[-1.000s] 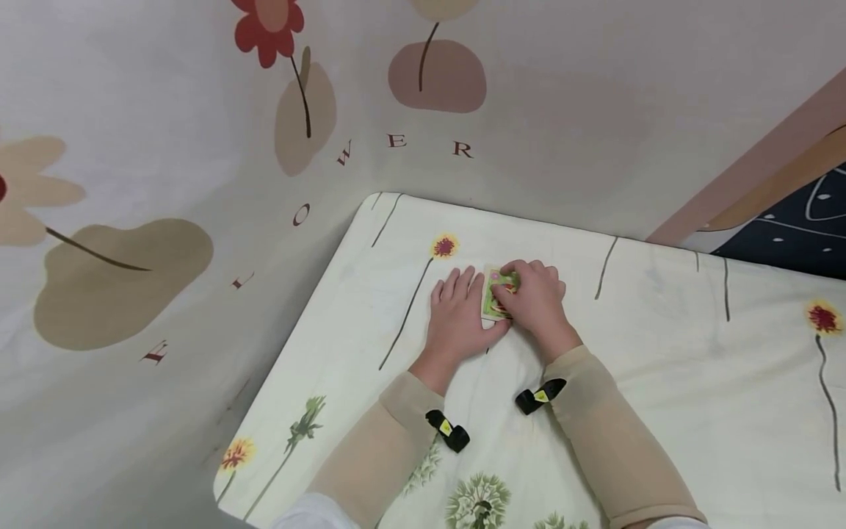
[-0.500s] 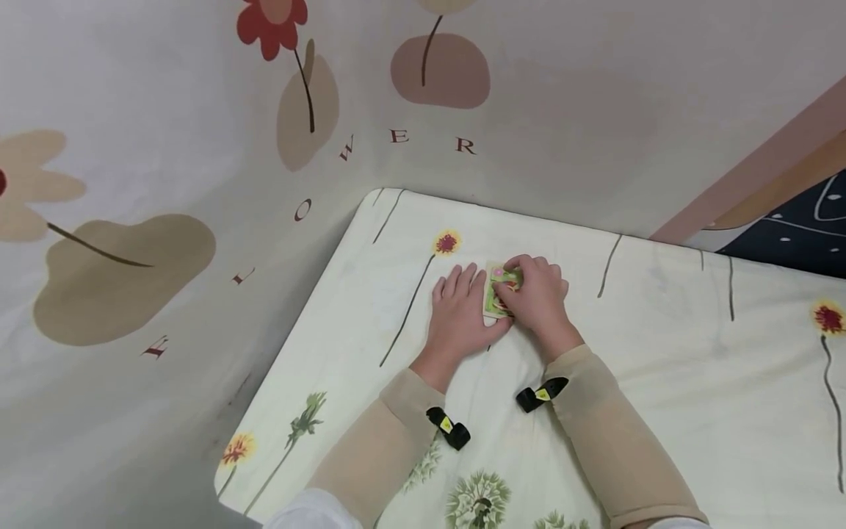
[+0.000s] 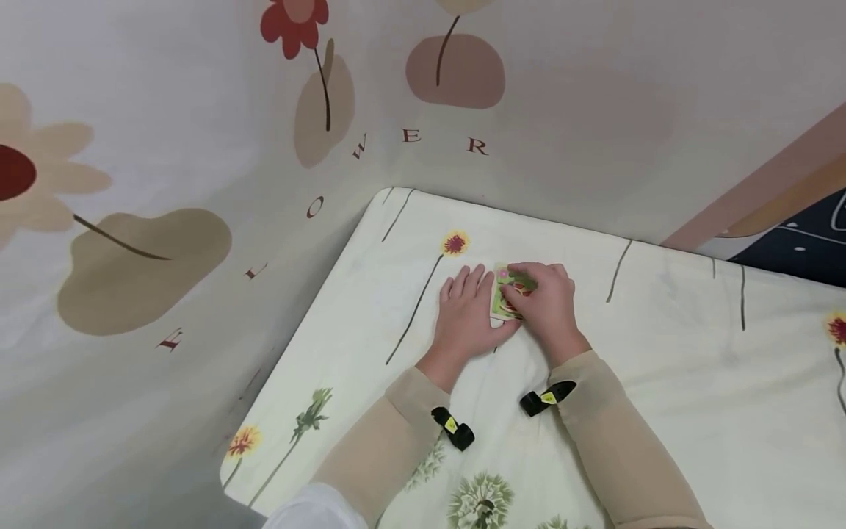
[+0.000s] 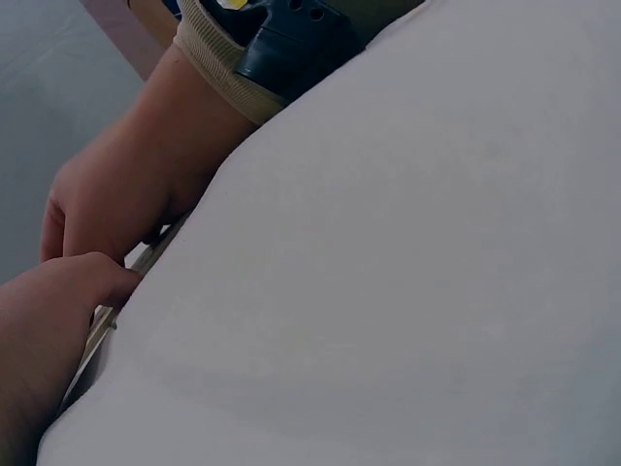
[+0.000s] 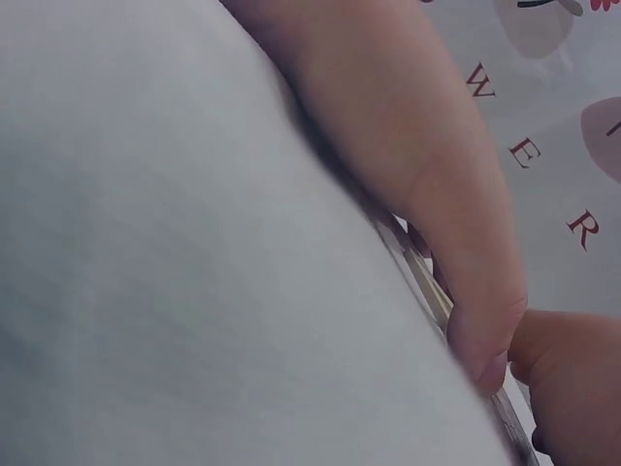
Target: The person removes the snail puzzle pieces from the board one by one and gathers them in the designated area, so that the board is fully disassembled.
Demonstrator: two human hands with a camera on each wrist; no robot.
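Note:
A small flat board (image 3: 497,305) with a green-edged, colourful picture lies on the bed sheet between both hands in the head view. My left hand (image 3: 463,316) rests flat along its left side, fingers extended forward and thumb at the near edge. Above the board, my right hand (image 3: 545,297) is bent over, its thumb and forefinger pinching at the picture and hiding the right half. In the left wrist view the board (image 4: 95,340) shows as a thin edge below the right hand (image 4: 116,194). The left thumb (image 5: 485,340) lies along it in the right wrist view.
The white flowered sheet (image 3: 661,382) spreads around the hands. Beyond it, a pale cloth wall (image 3: 581,147) with printed flowers and letters rises at the left and back. Black wrist cameras (image 3: 456,430) sit on both beige sleeves.
The right hand has turned slightly over the board, its forefinger reaching further along the top. The left hand keeps its place. The head view has shifted a little to the left.

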